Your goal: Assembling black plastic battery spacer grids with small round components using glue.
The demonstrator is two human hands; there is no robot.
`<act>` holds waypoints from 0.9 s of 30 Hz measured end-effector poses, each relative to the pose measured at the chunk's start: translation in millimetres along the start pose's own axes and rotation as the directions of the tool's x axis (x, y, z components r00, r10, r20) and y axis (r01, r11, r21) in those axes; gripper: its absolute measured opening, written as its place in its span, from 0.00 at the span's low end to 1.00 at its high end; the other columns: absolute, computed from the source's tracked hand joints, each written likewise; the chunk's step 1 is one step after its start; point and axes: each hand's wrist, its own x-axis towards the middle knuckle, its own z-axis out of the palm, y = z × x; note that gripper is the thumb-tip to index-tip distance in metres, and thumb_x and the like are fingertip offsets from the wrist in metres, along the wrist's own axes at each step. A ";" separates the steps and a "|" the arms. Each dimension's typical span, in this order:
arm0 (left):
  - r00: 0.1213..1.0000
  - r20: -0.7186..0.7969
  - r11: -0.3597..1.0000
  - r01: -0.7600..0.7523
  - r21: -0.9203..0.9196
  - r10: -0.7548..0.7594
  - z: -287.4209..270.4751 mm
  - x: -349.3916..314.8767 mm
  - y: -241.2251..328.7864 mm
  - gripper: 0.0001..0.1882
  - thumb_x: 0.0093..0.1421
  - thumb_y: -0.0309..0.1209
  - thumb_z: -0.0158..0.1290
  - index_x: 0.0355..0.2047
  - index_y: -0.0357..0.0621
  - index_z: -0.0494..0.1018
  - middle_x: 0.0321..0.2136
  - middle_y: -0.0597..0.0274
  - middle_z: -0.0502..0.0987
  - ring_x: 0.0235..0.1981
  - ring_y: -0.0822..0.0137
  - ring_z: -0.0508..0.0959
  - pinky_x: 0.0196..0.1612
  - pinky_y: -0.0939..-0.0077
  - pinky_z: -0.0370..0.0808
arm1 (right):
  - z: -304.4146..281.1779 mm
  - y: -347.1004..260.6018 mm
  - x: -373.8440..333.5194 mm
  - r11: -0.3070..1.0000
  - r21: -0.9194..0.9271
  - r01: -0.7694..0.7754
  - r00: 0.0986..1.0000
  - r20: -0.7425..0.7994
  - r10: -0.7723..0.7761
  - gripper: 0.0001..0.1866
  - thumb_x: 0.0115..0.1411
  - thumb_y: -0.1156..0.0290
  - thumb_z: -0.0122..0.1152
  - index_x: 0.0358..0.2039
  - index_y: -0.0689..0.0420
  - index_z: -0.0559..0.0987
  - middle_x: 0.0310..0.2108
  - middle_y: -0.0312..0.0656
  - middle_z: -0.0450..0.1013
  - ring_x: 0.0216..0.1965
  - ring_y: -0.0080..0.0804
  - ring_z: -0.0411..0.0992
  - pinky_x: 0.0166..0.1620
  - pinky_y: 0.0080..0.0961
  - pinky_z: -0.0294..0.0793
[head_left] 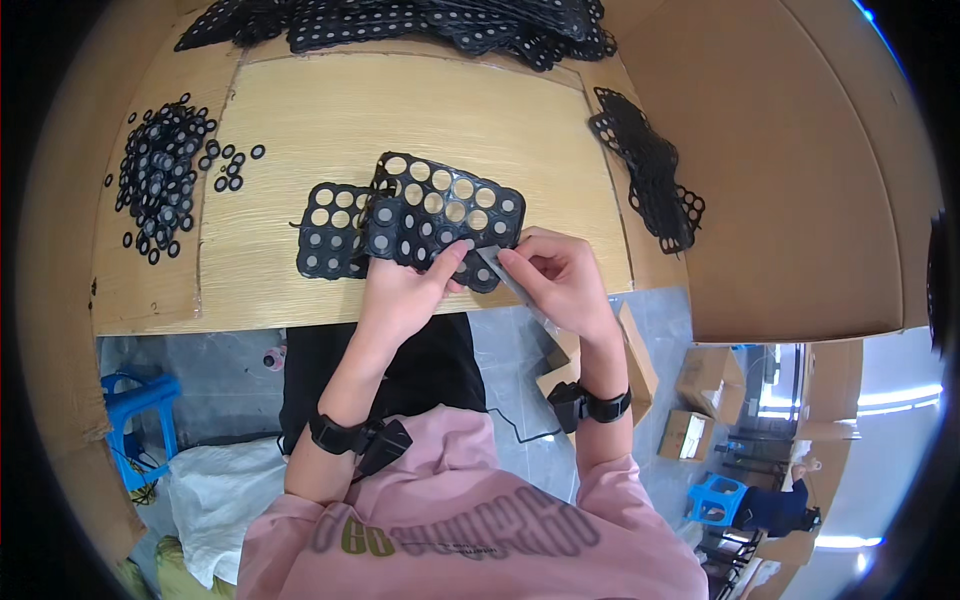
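Apparently, black perforated rubbery sheet (444, 223), centre, is worked: gripped by left hand (402, 296), metallic-grey strip (498, 266) by right hand (560, 280); steadiness needed.

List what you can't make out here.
All in the head view:
Left hand: fingers mostly hidden behind the upper sheet.
Lower sheet: right part covered by the upper sheet.
Grey tool: tip contact too small to judge.
Far pile: cut off by the top edge.
Rings: too small and overlapped to count.
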 end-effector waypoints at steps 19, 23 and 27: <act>0.995 -0.073 0.996 -0.070 0.047 0.073 4.1 0.4 -5.4 0.08 0.58 0.25 0.59 0.36 0.38 0.72 0.29 0.69 0.76 0.22 0.80 0.74 0.21 0.85 0.74 | 17.7 -3.8 -1.3 0.976 -0.196 0.090 0.985 -0.127 -0.116 0.10 0.57 0.77 0.62 0.23 0.70 0.75 0.23 0.40 0.69 0.21 0.19 0.67 0.24 0.18 0.65; 0.993 -0.081 0.996 -0.089 -0.009 0.088 4.1 0.0 -12.0 0.08 0.58 0.23 0.58 0.37 0.38 0.72 0.28 0.70 0.76 0.22 0.81 0.73 0.19 0.84 0.71 | 26.3 -0.6 -1.9 0.963 -0.250 0.102 0.972 -0.181 -0.150 0.10 0.56 0.77 0.62 0.22 0.69 0.74 0.23 0.44 0.69 0.20 0.28 0.69 0.24 0.21 0.67; 0.992 -0.049 0.993 -0.114 -0.022 0.112 1.4 -0.7 -16.5 0.07 0.57 0.20 0.58 0.36 0.38 0.72 0.28 0.70 0.76 0.21 0.82 0.71 0.17 0.84 0.66 | 35.4 2.5 -2.3 0.945 -0.301 0.126 0.958 -0.210 -0.195 0.10 0.56 0.78 0.62 0.21 0.68 0.73 0.22 0.45 0.68 0.20 0.34 0.70 0.24 0.23 0.68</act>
